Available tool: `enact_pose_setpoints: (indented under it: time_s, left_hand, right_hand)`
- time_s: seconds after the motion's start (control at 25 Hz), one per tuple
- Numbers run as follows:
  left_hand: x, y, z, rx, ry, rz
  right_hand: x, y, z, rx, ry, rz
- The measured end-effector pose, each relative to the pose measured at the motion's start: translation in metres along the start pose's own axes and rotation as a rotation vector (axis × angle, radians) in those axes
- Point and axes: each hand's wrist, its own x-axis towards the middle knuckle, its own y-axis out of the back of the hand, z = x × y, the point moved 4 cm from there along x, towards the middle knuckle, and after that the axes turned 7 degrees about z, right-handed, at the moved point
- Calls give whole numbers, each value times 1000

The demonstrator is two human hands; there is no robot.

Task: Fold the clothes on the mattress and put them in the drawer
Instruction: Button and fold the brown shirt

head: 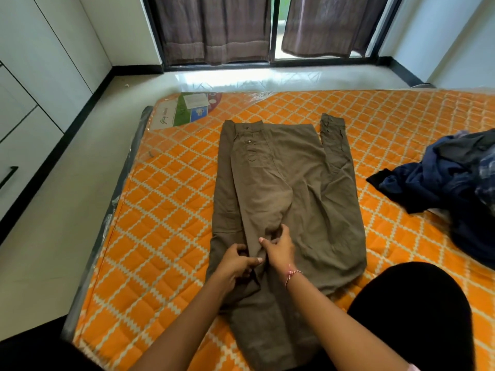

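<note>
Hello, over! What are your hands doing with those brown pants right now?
Both hands, left and right, pinching brown pants mid-fold. Pants flat on mattress. Dark clothes pile waits, apart.

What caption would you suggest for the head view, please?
Both hands, left hand and right hand, pinch a fold in olive trousers on an orange mattress; dark clothes wait alongside.

Matt olive cloth garment (289, 188) with small metal snaps at 12 o'clock, quilted orange mattress (166, 210) sheathed in glossy clear plastic, dark crumpled cloth pile (455, 180) at 3 o'clock, glossy pale floor (67, 210).
</note>
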Motion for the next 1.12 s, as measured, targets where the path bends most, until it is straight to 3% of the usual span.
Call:
enact_pose_setpoints:
  time_s: [0.16,0.24,0.28,0.4,0.48,0.56,0.64,0.76,0.84,0.92,1.0,1.12]
  left_hand:
    - [-6,7,3,27,60,2]
    - [-7,12,9,196,8,0]
    - [-7,15,16,334,-94,84]
    - [-6,6,42,753,-639,533]
    - [-2,-21,45,908,-798,426]
    - [14,-40,23,1077,-834,234]
    - [24,-39,5,1190,-822,147]
    - [24,-48,10,1287,-852,192]
    - [21,-67,37,1220,-913,209]
    - [18,-95,69,1150,-981,206]
    - [23,-122,98,1036,-956,173]
    - [37,-151,137,775,-888,66]
  right_hand:
    - [-6,5,12,422,-364,-119]
    - [-10,8,16,247,-440,-264]
    - [-8,9,18,137,-441,-286]
    - [10,14,12,163,-352,-73]
    - [13,12,6,58,-267,-113]
    - [15,22,4,-403,-112,-177]
    - [23,45,-2,-701,94,0]
    - [51,98,-16,-692,281,388]
    - [82,131,-10,-582,141,533]
    - [113,161,8,-431,-140,526]
    - [139,176,18,-182,-368,358]
    - [172,173,14,471,-541,-12]
